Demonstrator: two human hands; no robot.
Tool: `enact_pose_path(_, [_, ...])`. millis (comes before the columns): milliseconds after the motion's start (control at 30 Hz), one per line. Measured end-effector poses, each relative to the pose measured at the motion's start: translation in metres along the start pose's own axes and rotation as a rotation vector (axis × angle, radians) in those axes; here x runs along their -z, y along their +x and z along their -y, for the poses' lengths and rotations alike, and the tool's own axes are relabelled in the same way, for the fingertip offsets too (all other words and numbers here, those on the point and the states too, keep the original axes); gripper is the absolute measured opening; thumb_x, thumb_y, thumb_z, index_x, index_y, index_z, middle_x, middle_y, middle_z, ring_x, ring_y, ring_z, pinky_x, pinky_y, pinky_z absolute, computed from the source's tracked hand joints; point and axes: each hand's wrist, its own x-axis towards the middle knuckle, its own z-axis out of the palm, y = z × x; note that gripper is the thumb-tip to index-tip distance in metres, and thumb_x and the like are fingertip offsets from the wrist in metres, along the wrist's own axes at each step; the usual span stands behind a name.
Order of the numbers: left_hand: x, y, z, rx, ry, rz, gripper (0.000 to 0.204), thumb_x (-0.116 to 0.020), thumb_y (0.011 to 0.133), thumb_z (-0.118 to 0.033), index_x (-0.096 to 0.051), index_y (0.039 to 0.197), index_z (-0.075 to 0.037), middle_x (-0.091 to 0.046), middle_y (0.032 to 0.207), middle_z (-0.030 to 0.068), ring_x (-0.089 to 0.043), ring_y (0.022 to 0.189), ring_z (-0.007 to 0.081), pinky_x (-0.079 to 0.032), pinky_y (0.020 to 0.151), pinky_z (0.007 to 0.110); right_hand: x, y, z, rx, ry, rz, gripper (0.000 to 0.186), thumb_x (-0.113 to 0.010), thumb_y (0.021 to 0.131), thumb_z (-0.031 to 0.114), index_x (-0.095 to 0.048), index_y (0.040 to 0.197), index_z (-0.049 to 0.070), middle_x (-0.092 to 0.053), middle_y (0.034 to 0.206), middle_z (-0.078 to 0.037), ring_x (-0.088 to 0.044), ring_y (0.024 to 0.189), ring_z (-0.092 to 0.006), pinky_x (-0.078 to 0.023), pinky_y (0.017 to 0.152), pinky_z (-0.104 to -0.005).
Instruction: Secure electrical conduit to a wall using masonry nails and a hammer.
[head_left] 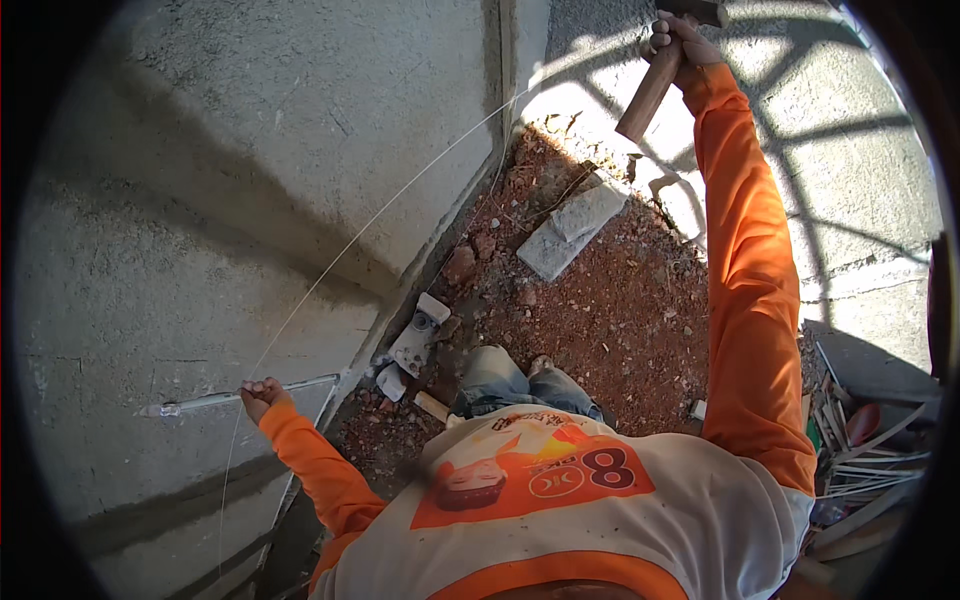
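Note:
My left hand (262,395) pinches a thin pale string (350,249) against the grey wall (170,140), beside a narrow light-coloured strip (195,406) with a short clear piece at its left end. The string hangs below my fingers and runs up toward the upper right. My right hand (688,50) is raised at the top right, gripping a hammer by its wooden handle (645,100), with the dark head (705,12) above my fist. Whether the string reaches that hand is unclear.
Reddish rubble (600,330) covers the ground around my legs, with a pale slab (570,225) and broken blocks (410,345) along the wall's foot. A pile of thin offcuts (865,460) lies at the right. A sunlit concrete surface (840,180) with grid-like shadows fills the upper right.

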Motion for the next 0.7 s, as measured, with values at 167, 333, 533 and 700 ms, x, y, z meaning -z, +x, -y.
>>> enact_pose_path(167, [-0.071, -0.004, 0.093, 0.04, 0.022, 0.01, 0.029, -0.034, 0.089, -0.024, -0.048, 0.068, -0.01, -0.048, 0.055, -0.004, -0.044, 0.046, 0.0096, -0.038, 0.051, 0.025, 0.048, 0.075, 0.048, 0.043, -0.21, -0.264, 0.011, -0.048, 0.08, 0.017, -0.046, 0.07, 0.013, -0.043, 0.051, 0.003, -0.044, 0.044, -0.0107, -0.043, 0.047, -0.0321])
enact_pose_path(333, [-0.132, 0.001, 0.222, 0.099, 0.06, 0.107, 0.02, -0.042, 0.087, -0.024, -0.049, 0.072, -0.012, -0.049, 0.06, -0.0049, -0.042, 0.047, 0.0079, -0.036, 0.051, 0.024, 0.122, 0.18, 0.079, 0.049, -0.463, -0.276, 0.013, -0.049, 0.08, 0.025, -0.046, 0.077, 0.013, -0.046, 0.055, 0.002, -0.046, 0.048, -0.0127, -0.044, 0.053, -0.0364])
enact_pose_path(533, [-0.235, -0.009, 0.361, 0.236, 0.153, 0.001, 0.019, -0.052, 0.082, -0.03, -0.051, 0.081, -0.011, -0.05, 0.065, -0.0049, -0.042, 0.051, 0.0059, -0.034, 0.052, 0.023, 0.2, 0.295, 0.05, -0.108, -0.681, -0.209, 0.017, -0.06, 0.074, 0.017, -0.049, 0.082, 0.008, -0.046, 0.063, 0.002, -0.041, 0.045, -0.0063, -0.037, 0.045, -0.0213])
enact_pose_path(700, [-0.324, -0.009, 0.429, 0.308, 0.284, 0.152, 0.027, -0.054, 0.08, -0.035, -0.051, 0.086, -0.008, -0.052, 0.066, -0.0023, -0.044, 0.05, 0.0069, -0.035, 0.051, 0.023, 0.241, 0.361, -0.037, -0.195, -0.669, -0.24, 0.017, -0.061, 0.073, 0.017, -0.049, 0.081, 0.008, -0.046, 0.064, 0.001, -0.042, 0.046, -0.0073, -0.037, 0.043, -0.0203])
